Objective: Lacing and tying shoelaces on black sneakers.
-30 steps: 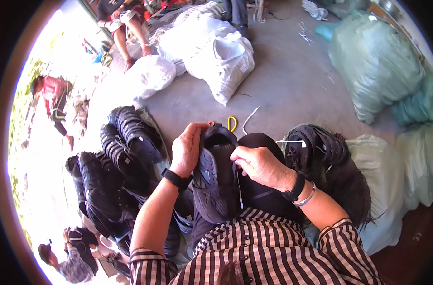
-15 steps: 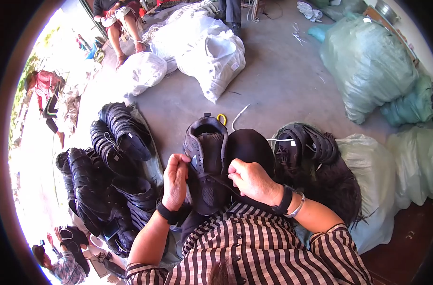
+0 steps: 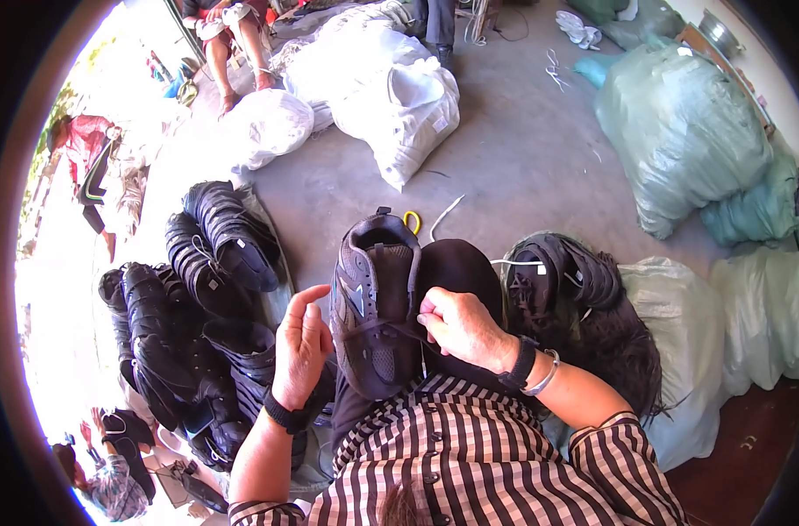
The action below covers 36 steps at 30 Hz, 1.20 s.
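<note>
A black-and-grey sneaker (image 3: 351,351) lies on my lap, its heel pointing away from me. A dark shoelace (image 3: 378,327) crosses its lower eyelets and runs toward my right hand (image 3: 468,330). That hand is closed in a pinch at the shoe's right side, with the lace's end hidden in the fingers. A thin strand with a pale tip (image 3: 424,364) hangs by the toe's right side. My left hand (image 3: 301,351) is off the shoe's left side, index finger and thumb apart, holding nothing.
Stacked black shoes (image 3: 228,237) stand on my left. More shoes (image 3: 549,272) and a bunch of dark laces (image 3: 614,351) lie on my right. A yellow loop (image 3: 412,221) shows beyond the shoe. White sacks (image 3: 399,114) and green sacks (image 3: 684,131) stand farther off; other people are at left.
My left hand has drawn away from the shoe to the left and its fingers have opened. My right hand stays pinched beside the shoe. The pale-tipped strand now shows by the toe.
</note>
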Available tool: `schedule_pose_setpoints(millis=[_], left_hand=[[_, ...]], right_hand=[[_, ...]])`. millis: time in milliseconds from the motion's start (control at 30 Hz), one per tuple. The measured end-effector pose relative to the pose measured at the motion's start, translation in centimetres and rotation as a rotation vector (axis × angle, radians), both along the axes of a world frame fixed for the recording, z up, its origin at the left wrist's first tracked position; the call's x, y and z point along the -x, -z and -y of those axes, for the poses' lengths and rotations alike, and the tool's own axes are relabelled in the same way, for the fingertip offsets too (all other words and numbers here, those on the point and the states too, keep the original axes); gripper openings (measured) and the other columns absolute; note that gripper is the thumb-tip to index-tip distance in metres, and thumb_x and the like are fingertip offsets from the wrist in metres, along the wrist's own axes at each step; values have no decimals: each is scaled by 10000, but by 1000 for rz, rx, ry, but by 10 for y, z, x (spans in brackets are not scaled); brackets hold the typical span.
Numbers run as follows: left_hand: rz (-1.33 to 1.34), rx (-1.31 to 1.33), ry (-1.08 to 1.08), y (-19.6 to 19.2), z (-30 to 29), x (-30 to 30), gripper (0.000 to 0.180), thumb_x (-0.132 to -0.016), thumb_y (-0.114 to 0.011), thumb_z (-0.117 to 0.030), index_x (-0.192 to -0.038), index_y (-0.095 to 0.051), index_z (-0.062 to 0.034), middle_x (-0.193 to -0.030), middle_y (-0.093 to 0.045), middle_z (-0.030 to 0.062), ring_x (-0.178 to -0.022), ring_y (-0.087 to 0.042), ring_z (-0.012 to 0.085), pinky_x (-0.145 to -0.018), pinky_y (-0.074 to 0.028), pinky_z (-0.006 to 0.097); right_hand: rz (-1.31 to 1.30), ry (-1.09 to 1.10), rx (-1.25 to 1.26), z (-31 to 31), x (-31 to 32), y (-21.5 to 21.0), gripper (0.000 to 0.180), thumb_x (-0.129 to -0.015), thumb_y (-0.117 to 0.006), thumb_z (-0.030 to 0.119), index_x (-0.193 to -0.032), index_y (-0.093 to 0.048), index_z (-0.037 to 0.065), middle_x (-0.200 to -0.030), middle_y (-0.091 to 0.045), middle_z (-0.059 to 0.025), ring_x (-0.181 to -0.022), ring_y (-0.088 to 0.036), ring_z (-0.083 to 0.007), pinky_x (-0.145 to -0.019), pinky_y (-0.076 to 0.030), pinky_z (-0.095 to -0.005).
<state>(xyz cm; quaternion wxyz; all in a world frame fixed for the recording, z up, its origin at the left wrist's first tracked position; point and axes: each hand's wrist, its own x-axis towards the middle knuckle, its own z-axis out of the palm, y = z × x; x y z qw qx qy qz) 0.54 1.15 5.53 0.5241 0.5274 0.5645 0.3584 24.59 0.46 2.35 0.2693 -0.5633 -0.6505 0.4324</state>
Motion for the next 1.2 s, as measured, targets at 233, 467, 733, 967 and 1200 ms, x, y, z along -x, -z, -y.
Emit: schedule_pose_setpoints(millis=[233,467,733,967,1200], left_hand=[[-3,54,48,13,1,7,225,-980,-382,-132,-973,-573,-13,-667,-433,-41,-620,-386,52,-578,-353,207],[217,-66,-45,20,1,-15,143,-963,-458,-65,-1044,-547,11,-923,-641,67,-786,-584,99,-772,-478,239],[236,224,97,26,-5,1,138,-942,-546,-150,-945,-568,-14,-811,-645,71,-599,-582,95,-577,-472,204],[-27,47,277,24,-8,1,148,-911,-580,-132,-858,-595,5,-711,-569,-12,-646,-515,70,-583,-412,221],[-270,-103,392,3,-30,-13,154,-837,-609,-118,-781,-574,21,-666,-556,39,-636,-487,93,-586,-418,265]], right_hand=[[-176,-1,225,1,-4,-11,113,-879,-564,92,-827,-548,-7,-577,-597,-102,-440,-600,-176,-444,-473,-301],[-164,64,220,-1,-6,-13,117,-881,-562,86,-836,-547,-21,-584,-596,-138,-447,-611,-209,-450,-481,-320],[86,18,-115,-3,2,-2,106,-843,-585,103,-814,-530,17,-636,-607,-183,-559,-628,-305,-488,-485,-379],[-185,-143,265,-11,-11,-13,88,-888,-502,32,-960,-525,-13,-715,-629,-95,-552,-608,-127,-531,-501,-273],[-128,-134,304,-17,-12,-15,98,-870,-484,34,-937,-544,-7,-694,-625,-100,-523,-616,-168,-510,-495,-289]])
